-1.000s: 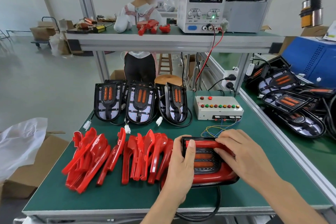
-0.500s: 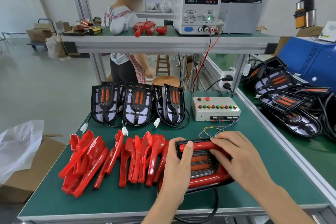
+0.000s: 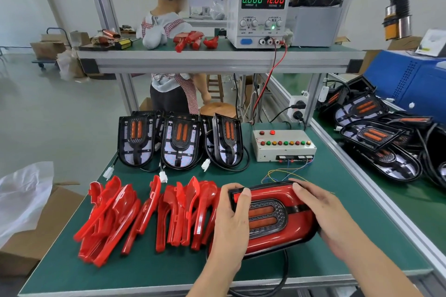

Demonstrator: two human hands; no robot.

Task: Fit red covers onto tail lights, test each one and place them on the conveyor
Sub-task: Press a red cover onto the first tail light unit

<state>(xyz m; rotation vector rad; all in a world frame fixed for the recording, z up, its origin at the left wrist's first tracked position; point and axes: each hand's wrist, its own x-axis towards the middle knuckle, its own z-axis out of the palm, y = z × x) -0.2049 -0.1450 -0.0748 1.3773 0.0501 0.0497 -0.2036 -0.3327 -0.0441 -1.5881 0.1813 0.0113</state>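
- One tail light with a red cover on lies at the front of the green bench.
- Three bare tail lights stand in a row behind.
- A pile of red covers lies to its left.
- Left hand and right hand both grip its ends.
- The right hand has slid from the top to the right end.

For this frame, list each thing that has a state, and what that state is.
Red-covered tail light: cover on, lamps unlit, held at both ends.
Left hand: grips its left end.
Right hand: grips its right end.
White bench power supply: on, reading 0.000 current, 12.00 voltage.
Three uncovered black tail lights: upright, unplugged.
Loose red plastic covers: piled, unfitted.
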